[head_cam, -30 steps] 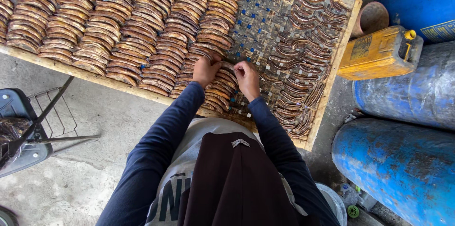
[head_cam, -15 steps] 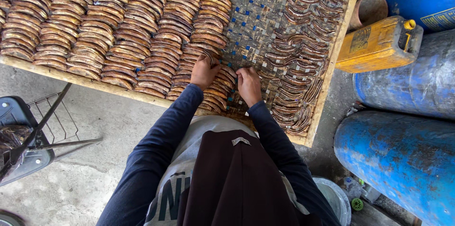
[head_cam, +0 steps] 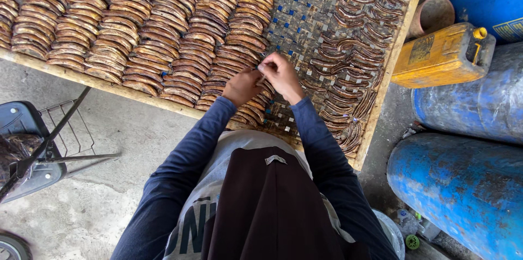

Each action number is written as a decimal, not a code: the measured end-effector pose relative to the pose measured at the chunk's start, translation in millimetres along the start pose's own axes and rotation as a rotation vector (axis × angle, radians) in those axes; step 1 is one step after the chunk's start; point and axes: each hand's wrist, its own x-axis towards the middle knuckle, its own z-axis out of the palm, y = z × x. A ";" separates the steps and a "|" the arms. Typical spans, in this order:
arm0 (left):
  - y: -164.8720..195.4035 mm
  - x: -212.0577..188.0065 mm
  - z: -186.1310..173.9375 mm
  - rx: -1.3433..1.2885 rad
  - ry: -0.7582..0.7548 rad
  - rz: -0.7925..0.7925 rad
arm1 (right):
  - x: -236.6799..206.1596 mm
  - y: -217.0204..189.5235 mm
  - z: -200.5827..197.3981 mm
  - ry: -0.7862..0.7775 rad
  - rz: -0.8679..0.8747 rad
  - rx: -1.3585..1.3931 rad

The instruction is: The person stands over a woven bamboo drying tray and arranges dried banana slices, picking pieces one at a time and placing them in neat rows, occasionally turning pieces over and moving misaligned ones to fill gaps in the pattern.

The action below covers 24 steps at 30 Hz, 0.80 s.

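Both hands met over the woven drying rack (head_cam: 305, 14): the left hand (head_cam: 241, 86) curled, its grasp unclear, the right hand (head_cam: 280, 73) pinched on a dried banana slice (head_cam: 262, 78) at the near end of the last packed row (head_cam: 248, 36). Crowding probably risked nudging neighbouring slices out of overlap. Loose curved strips (head_cam: 348, 64) lay right.

Brown banana slices (head_cam: 136, 25), blue-checked woven tray (head_cam: 305, 14), yellow jerrycan (head_cam: 441, 55), blue drums (head_cam: 463, 189).

Both arms stretched forward, left hand (head_cam: 241, 85) and right hand (head_cam: 280, 73) touching (fingers curled, pinching)
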 end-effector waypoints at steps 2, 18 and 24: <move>-8.5 -1.4 -13.6 -0.205 -0.092 -0.206 | 1.5 -0.5 -8.5 0.007 0.176 0.200; -21.7 28.2 2.7 -0.676 0.207 -0.513 | -28.6 43.5 1.6 0.374 -0.030 -0.069; -12.3 25.1 7.7 -0.200 0.292 -0.297 | -40.8 48.4 3.6 0.415 -0.037 -0.129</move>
